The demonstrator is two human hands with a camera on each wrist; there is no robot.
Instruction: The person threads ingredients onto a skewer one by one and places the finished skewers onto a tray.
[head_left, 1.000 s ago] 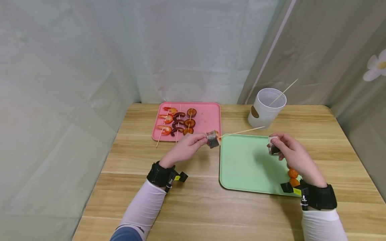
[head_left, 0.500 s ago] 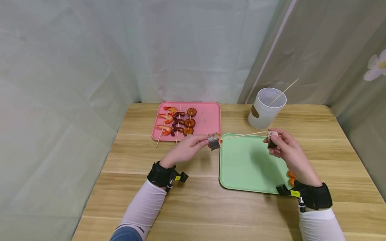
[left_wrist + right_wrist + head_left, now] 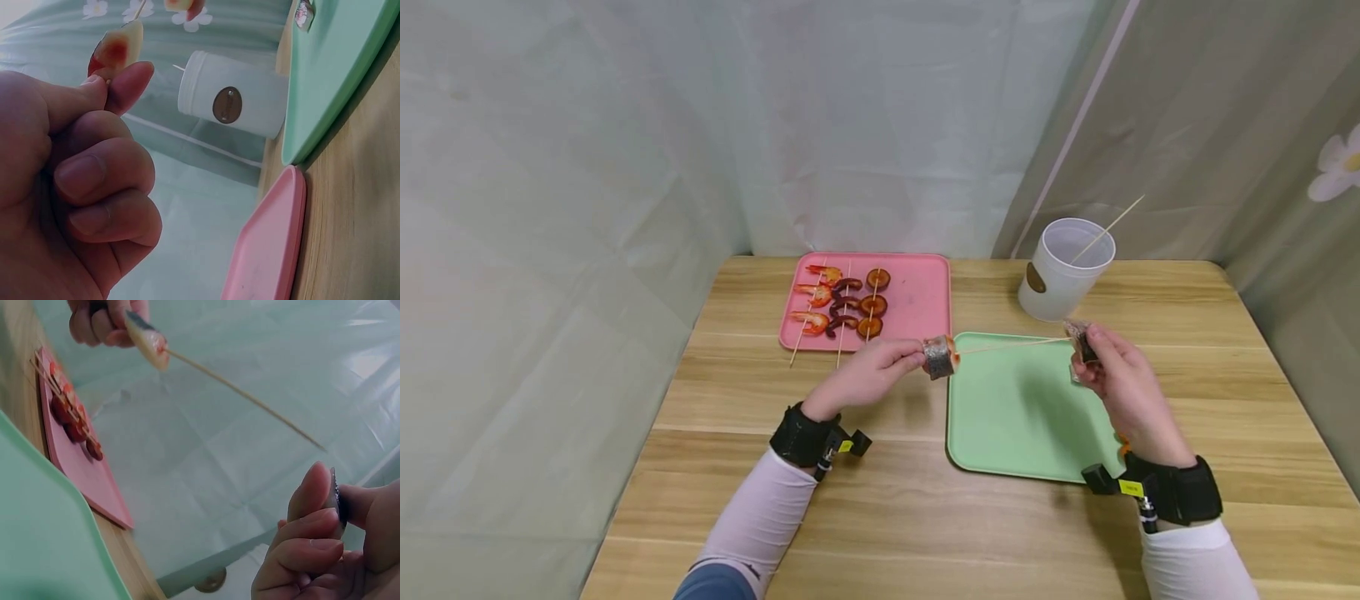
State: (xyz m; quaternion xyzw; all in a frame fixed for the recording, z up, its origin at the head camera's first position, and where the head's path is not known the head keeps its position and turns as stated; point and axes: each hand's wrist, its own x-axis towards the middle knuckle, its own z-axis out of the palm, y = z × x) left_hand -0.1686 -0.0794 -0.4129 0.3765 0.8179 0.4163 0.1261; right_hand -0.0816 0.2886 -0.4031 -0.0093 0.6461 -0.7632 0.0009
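My left hand (image 3: 880, 367) pinches a thin wooden skewer (image 3: 1011, 344) close behind a fish piece (image 3: 937, 357) threaded on it. That piece has silvery grey skin and pale flesh with a reddish patch. The skewer points right, and its bare tip reaches my right hand (image 3: 1116, 375) in the head view. Between thumb and fingers the right hand holds a second silvery-skinned fish piece (image 3: 1081, 340), partly hidden by the fingers. In the left wrist view, another silvery piece (image 3: 304, 15) lies on the green tray (image 3: 1030, 417), beneath the hands.
A pink tray (image 3: 917, 292) at back left bears skewers of shrimp (image 3: 808, 322), dark curled pieces (image 3: 842, 323) and round brown slices (image 3: 872, 306). A white cup (image 3: 1063, 279) with a skewer in it stands behind the green tray. Something orange (image 3: 1123, 446) shows under the right wrist.
The right hand has moved slightly left and turned its fish piece, bringing it to the skewer's tip. The left hand has shifted a little right and down with its piece.
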